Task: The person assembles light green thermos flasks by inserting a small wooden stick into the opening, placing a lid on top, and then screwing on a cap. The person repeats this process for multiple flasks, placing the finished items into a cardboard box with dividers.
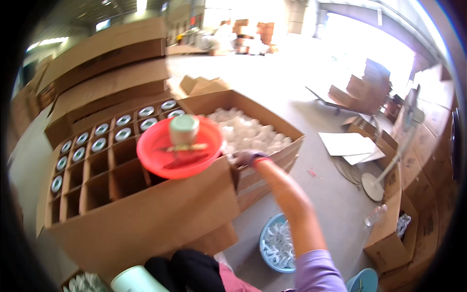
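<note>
My right arm (292, 199), in a lavender sleeve, reaches forward to a cardboard box (272, 174) heaped with translucent white plastic pieces (248, 131). My right hand (249, 157), dark purple with a red band at the wrist, is at the near edge of the heap; its fingers are blurred and partly hidden. Left of it, a red plastic basin (180, 171) rests on a divided carton (189, 199). It holds a pale jar with a mint-green lid (184, 127) and a yellowish stick-like item (187, 147). I cannot see my left hand.
Silver-topped containers (123, 134) stand in several carton cells. A mint-green cylinder (138, 280) lies below, beside black shapes (189, 267) I cannot make out. On the floor are a blue tub of white rings (279, 248), a stand base (372, 187) and cardboard boxes (396, 238).
</note>
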Demonstrator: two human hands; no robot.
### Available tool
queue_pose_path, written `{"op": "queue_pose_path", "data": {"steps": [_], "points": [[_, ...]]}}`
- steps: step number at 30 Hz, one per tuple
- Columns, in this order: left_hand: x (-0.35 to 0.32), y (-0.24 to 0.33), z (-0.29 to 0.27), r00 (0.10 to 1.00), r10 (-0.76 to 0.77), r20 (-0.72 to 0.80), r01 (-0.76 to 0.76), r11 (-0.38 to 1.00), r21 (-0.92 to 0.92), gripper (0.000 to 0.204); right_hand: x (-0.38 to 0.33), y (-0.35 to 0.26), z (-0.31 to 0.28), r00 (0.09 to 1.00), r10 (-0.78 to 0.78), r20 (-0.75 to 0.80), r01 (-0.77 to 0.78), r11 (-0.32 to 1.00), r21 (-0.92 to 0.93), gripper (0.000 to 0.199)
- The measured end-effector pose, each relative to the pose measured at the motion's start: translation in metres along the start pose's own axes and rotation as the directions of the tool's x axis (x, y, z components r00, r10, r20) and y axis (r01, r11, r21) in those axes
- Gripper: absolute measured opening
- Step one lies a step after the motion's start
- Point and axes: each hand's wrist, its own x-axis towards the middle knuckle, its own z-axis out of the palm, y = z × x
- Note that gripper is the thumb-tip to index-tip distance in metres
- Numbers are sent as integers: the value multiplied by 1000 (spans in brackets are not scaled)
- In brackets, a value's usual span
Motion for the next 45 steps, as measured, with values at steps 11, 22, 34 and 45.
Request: {"op": "queue_pose_path", "data": {"steps": [11,22,34,45], "points": [[16,-7,31,994,-102,-25,91,952,-293,62,100,48,109,990,140,10,-139,987,-77,51],[-2,-28,24,995,-100,-25,72,850,-522,55,100,46,89,982,158,-100,-167,983,-80,49],[-27,-59,32,994,-82,69,106,637,-764,47,-27,10,-14,410,9,-912,-79,997,-26,37],[-56,-30,57,980,-182,78,139,352,-925,32,-317,-231,61,912,-81,-402,410,186,893,64]]}}
